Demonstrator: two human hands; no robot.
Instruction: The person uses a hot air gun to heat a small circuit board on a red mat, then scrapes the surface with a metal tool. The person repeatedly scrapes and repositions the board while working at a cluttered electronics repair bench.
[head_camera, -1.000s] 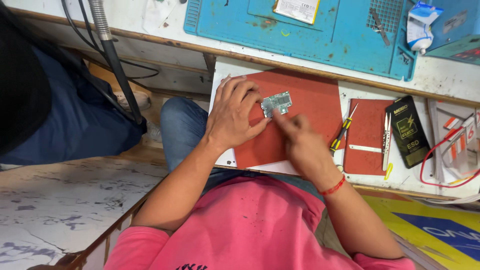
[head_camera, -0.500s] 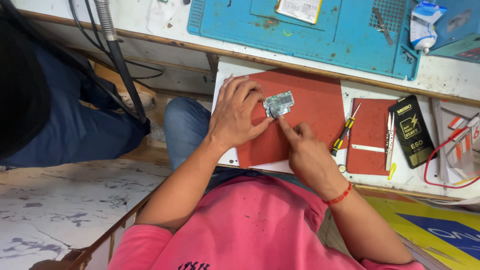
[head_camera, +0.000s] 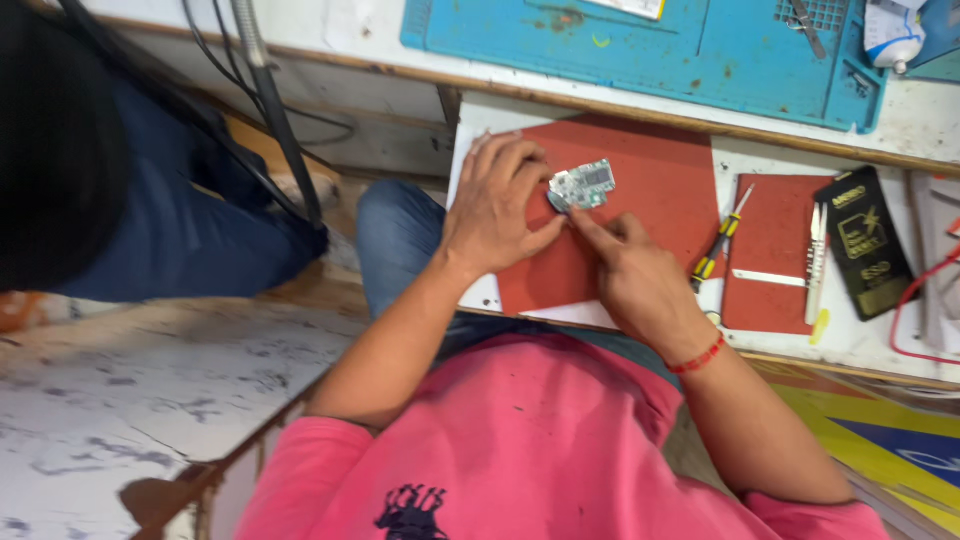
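A small green circuit board (head_camera: 583, 184) lies on a red mat (head_camera: 655, 190) on the workbench. My left hand (head_camera: 497, 205) rests on the mat at the board's left side, thumb and fingers pinching its left edge. My right hand (head_camera: 638, 280) comes in from below, its index finger pointing at the board's lower left corner, where a small dark part sits. Whether the right hand holds anything is hidden by the fingers.
A yellow-handled screwdriver (head_camera: 722, 240), a second red mat (head_camera: 775, 250), white tweezers (head_camera: 814, 262) and a black box (head_camera: 864, 240) lie to the right. A blue work mat (head_camera: 660, 50) sits behind. Another person in dark blue (head_camera: 150, 200) sits at the left beside cables.
My right hand slid left and down, its fingertip now at the board's lower left corner. The left hand and board stayed put while the view shifted.
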